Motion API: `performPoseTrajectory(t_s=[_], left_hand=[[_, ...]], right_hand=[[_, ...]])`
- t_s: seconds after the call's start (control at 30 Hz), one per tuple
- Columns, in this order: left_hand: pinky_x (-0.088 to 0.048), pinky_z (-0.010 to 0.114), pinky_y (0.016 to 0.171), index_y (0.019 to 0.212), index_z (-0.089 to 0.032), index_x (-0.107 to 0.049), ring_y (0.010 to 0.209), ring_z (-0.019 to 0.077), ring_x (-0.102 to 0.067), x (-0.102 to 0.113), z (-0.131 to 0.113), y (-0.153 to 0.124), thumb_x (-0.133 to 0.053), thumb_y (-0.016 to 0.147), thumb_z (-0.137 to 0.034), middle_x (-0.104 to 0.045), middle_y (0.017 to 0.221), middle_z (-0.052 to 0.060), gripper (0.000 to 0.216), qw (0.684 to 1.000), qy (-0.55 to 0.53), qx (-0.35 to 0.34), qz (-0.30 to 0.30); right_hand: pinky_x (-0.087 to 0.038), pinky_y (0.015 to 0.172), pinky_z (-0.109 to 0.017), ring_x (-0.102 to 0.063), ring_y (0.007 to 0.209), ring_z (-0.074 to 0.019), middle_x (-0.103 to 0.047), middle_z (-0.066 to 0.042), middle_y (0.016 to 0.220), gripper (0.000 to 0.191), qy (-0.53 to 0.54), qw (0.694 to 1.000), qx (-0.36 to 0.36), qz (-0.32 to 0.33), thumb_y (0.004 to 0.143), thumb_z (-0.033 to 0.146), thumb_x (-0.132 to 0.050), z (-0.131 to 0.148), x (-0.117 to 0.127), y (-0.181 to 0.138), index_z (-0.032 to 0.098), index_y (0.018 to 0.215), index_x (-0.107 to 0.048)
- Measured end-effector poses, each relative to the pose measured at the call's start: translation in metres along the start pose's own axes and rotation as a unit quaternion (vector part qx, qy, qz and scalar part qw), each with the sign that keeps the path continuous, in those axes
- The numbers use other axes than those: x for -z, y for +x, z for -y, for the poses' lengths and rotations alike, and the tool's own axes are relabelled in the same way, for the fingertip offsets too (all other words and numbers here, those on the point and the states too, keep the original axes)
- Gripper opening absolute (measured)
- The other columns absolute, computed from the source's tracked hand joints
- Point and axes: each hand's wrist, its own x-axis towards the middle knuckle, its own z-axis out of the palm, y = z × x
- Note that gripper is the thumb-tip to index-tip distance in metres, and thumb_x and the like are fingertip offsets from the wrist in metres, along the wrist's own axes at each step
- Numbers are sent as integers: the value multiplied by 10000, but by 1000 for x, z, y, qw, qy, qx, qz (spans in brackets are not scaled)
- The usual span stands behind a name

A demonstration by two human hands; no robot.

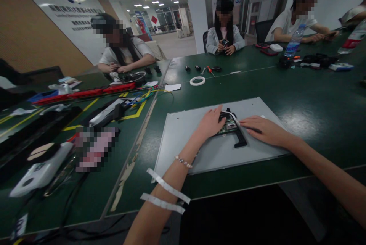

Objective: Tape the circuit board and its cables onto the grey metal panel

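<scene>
A black plastic frame [240, 138] with a green circuit board [230, 126] lies on a pale grey panel [177, 134]. My left hand [211, 122] rests over the frame's left side, holding it, with the thumb at the board's edge. A narrow white strip of tape [233, 116] runs along the frame's top and right side towards my right hand [261, 128]. The fingertips of that hand are closed on the strip's end. Beneath those fingers shows a slim dark object, its kind unclear. Two white tape strips [164, 203] cling to my left forearm.
Beyond the panel lie a white tape roll [197, 81] and a red-handled screwdriver [211, 71]. Red power strips [85, 93], cables and a white device [40, 172] crowd the left. A water bottle [294, 42] stands at the right. Several people sit around the green table [328, 123].
</scene>
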Motion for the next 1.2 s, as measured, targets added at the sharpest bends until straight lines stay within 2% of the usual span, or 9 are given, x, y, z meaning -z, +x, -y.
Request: performPoseTrajectory(t_s=[0.17, 0.37, 0.43, 0.5, 0.6, 0.7, 0.83, 1.0, 1.2], left_hand=[[-403, 342, 1021, 1385, -133, -315, 1204, 184, -525, 6, 6, -1, -359, 934, -263, -560, 1301, 139, 471, 988, -130, 33, -71], [-398, 371, 1018, 1328, -167, -366, 1187, 177, -534, 13, 22, 0, -370, 926, -236, -572, 1268, 123, 408, 959, -188, 95, -191], [-416, 369, 993, 1279, -168, -417, 1150, 183, -559, 11, 28, 0, -418, 901, -220, -603, 1215, 118, 381, 944, -222, 115, -217], [-432, 363, 967, 1230, -168, -459, 1102, 187, -586, 10, 33, 0, -458, 875, -199, -631, 1157, 109, 356, 930, -253, 129, -233], [-444, 356, 941, 1176, -161, -493, 1027, 183, -613, 11, 36, 0, -480, 851, -173, -658, 1082, 98, 326, 917, -285, 138, -244], [-446, 347, 926, 1140, -162, -510, 990, 176, -619, 13, 38, 0, -485, 837, -157, -670, 1038, 88, 304, 906, -304, 145, -257], [-458, 329, 891, 1112, -155, -523, 967, 175, -622, 13, 41, -1, -494, 819, -147, -673, 1015, 90, 294, 896, -317, 155, -271], [-468, 303, 853, 1099, -156, -535, 929, 166, -627, 11, 44, -2, -495, 816, -144, -672, 1011, 87, 286, 894, -312, 175, -270], [-461, 286, 852, 1074, -162, -544, 909, 154, -623, 14, 41, -4, -495, 818, -139, -677, 976, 72, 262, 896, -308, 171, -270]], right_hand=[[-363, 1061, -445, -465, 1222, -205, -539, -57, 1298, 402, 23, 998, -35, -52, 931, 321, -401, -6, 1, -3, 202, 1283, -555], [-417, 1007, -415, -519, 1162, -196, -586, -70, 1229, 356, 43, 987, -53, -146, 924, 273, -405, 4, 9, -2, 191, 1214, -594], [-460, 951, -380, -557, 1103, -183, -614, -64, 1180, 328, 69, 981, -57, -173, 920, 268, -418, 22, 15, 5, 194, 1171, -616], [-494, 884, -327, -586, 1041, -163, -637, -51, 1131, 300, 112, 978, -50, -169, 920, 272, -431, 50, 20, 15, 201, 1125, -637], [-505, 808, -253, -595, 1011, -135, -641, -30, 1123, 283, 206, 974, -20, -88, 910, 262, -458, 102, 19, 32, 215, 1118, -644], [-502, 726, -198, -616, 932, -100, -641, -18, 1124, 301, 325, 946, -14, -15, 886, 223, -481, 153, 3, 46, 211, 1152, -621], [-480, 709, -173, -625, 872, -83, -670, -10, 1015, 239, 420, 907, -39, 22, 874, 217, -498, 204, -26, 56, 178, 1073, -626], [-440, 660, -170, -616, 817, -84, -665, 14, 916, 158, 409, 910, -63, 9, 875, 254, -519, 240, -52, 56, 197, 997, -602], [-408, 648, -191, -606, 737, -97, -651, 38, 829, 146, 368, 925, -100, -9, 820, 285, -603, 262, -71, 57, 218, 944, -564]])
